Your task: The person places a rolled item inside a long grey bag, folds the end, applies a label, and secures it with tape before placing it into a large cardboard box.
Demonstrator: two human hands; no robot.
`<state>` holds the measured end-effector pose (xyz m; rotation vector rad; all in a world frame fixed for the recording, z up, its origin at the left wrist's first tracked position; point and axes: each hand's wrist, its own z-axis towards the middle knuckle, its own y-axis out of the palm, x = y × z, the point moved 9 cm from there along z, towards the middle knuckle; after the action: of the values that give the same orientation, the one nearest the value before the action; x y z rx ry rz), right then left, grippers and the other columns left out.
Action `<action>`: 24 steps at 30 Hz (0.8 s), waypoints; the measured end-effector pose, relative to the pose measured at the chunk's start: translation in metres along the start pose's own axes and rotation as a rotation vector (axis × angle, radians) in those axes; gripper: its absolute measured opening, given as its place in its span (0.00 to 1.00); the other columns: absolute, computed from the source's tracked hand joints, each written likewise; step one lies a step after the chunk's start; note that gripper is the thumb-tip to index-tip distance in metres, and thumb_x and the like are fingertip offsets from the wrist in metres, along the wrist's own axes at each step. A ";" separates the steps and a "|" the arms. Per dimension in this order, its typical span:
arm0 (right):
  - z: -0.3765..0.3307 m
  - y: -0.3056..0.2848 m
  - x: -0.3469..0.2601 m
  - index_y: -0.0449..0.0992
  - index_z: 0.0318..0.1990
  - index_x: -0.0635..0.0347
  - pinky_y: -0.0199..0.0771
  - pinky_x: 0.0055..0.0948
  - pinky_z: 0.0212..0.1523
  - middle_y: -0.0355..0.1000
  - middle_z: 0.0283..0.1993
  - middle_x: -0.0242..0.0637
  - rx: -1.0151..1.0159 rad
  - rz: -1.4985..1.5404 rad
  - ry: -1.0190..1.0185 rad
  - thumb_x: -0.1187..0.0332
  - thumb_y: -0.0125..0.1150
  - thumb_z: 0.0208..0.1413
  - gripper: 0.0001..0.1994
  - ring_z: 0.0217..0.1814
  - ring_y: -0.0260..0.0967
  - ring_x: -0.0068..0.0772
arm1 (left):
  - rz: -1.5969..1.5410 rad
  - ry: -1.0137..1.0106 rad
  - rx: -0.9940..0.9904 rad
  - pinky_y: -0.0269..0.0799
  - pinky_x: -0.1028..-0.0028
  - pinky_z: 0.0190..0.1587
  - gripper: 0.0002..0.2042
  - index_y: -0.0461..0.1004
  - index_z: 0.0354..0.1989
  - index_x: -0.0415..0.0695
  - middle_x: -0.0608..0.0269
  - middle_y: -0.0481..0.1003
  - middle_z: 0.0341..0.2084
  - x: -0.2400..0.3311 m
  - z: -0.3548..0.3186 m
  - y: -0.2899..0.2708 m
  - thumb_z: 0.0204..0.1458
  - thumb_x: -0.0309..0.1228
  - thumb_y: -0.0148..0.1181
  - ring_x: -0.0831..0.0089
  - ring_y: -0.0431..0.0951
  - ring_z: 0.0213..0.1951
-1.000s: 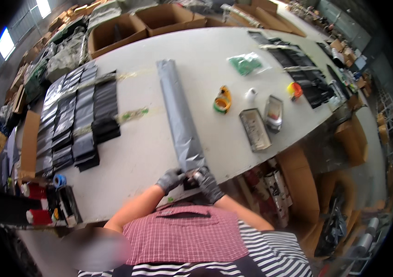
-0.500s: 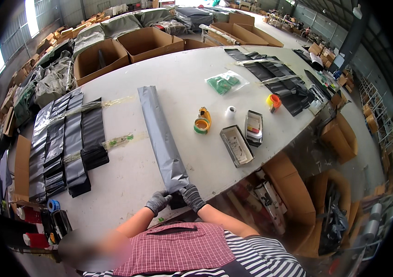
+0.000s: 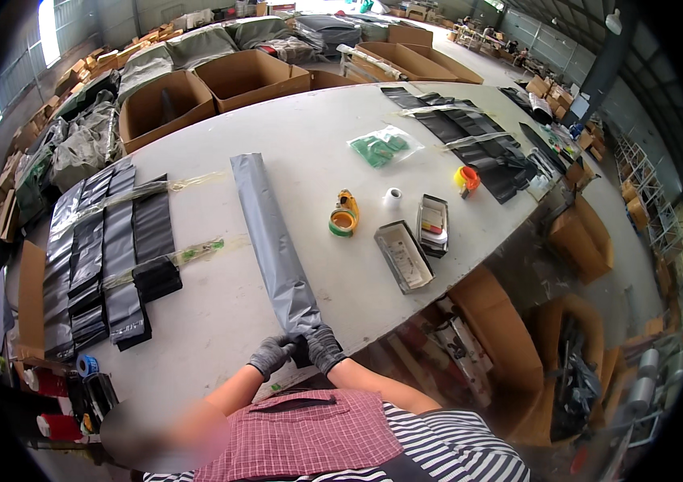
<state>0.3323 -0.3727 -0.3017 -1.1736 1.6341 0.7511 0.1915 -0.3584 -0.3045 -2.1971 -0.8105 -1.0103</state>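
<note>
A long grey plastic bag [image 3: 271, 237] lies on the white table [image 3: 205, 313], running from the middle of the tabletop to its near edge. At the bag's near end, black material [image 3: 302, 353] shows between my hands. My left hand [image 3: 272, 356], in a grey glove, is closed at the left side of that end. On the right side, my gloved right hand [image 3: 325, 349] is closed on the bag's crumpled edge. Several fingertips are hidden in the folds.
Taped black and grey plastic packs [image 3: 120, 257] lie left, others [image 3: 470, 140] far right. Right of the bag are a tape dispenser [image 3: 344, 215], a white roll [image 3: 393, 198], two small trays [image 3: 404, 257] and a clear bag with green contents [image 3: 381, 149]. Cardboard boxes [image 3: 253, 79] border the table.
My left hand has shifted slightly in toward the right hand at the bag's near end. The whole view has moved a little; the bag lies much as before.
</note>
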 end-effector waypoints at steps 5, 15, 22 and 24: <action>0.016 0.074 -0.017 0.80 0.29 0.50 0.77 0.38 0.36 0.76 0.31 0.45 -0.709 -1.317 -0.507 0.61 0.68 0.40 0.08 0.35 0.76 0.41 | 0.069 0.076 0.012 0.75 0.67 0.40 0.16 0.77 0.50 0.41 0.54 0.81 0.35 -0.002 0.001 0.001 0.57 0.34 0.55 0.69 0.79 0.32; -0.042 0.012 -0.031 0.79 0.42 0.58 0.74 0.38 0.45 0.76 0.39 0.43 -0.465 -0.573 -0.513 0.68 0.63 0.53 0.10 0.41 0.74 0.47 | -0.499 -0.218 -0.116 0.77 0.74 0.28 0.17 0.74 0.49 0.41 0.61 0.79 0.31 -0.020 -0.006 0.001 0.59 0.41 0.60 0.72 0.80 0.30; -0.056 0.018 -0.056 0.77 0.37 0.58 0.72 0.40 0.43 0.72 0.37 0.39 -0.517 -0.673 -0.817 0.68 0.63 0.51 0.07 0.40 0.71 0.44 | -0.593 -0.267 -0.060 0.78 0.75 0.24 0.13 0.75 0.44 0.39 0.59 0.79 0.28 -0.028 0.003 0.003 0.59 0.36 0.59 0.69 0.80 0.25; -0.059 0.017 -0.058 0.76 0.36 0.58 0.73 0.40 0.42 0.71 0.36 0.40 -0.509 -0.707 -0.831 0.67 0.62 0.52 0.07 0.39 0.71 0.45 | -0.594 -0.275 -0.056 0.78 0.74 0.25 0.12 0.75 0.43 0.39 0.58 0.79 0.28 -0.028 0.002 0.002 0.60 0.35 0.58 0.69 0.80 0.25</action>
<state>0.3008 -0.3975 -0.2276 -1.3955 0.2994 1.0093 0.1794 -0.3660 -0.3288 -2.2167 -1.6461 -1.0059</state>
